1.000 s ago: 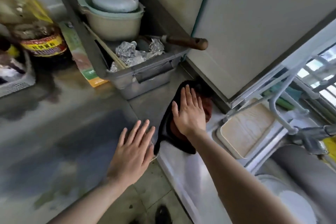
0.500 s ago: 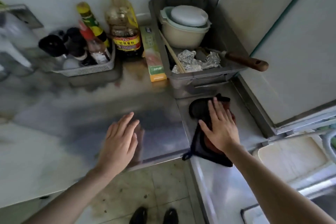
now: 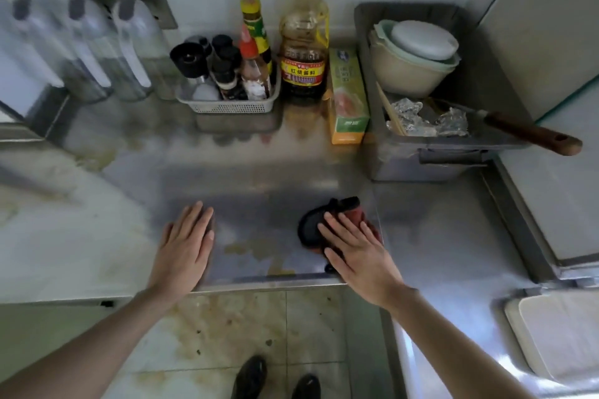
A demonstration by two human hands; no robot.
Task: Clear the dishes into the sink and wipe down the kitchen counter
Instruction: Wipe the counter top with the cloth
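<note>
The right hand (image 3: 358, 253) lay flat, fingers spread, pressing a dark red-and-black cloth (image 3: 327, 220) onto the steel tabletop (image 3: 259, 185) at lower centre-right of the frame; the left hand (image 3: 184, 246) rested open and empty on the tabletop at lower centre-left, well apart from the cloth; brownish stains (image 3: 256, 253) showed between them near the front edge; a grey tub (image 3: 431, 155) of bowls (image 3: 408, 71) stood at upper right.

The counter (image 3: 259, 178) is brushed steel, dully glossy and stained. The rag (image 3: 327, 220) is soft matt cloth. The tub (image 3: 431, 159) looks like grey metal; its knife handle (image 3: 531, 136) is smooth wood, the foil (image 3: 421, 118) crinkled and shiny.
</note>
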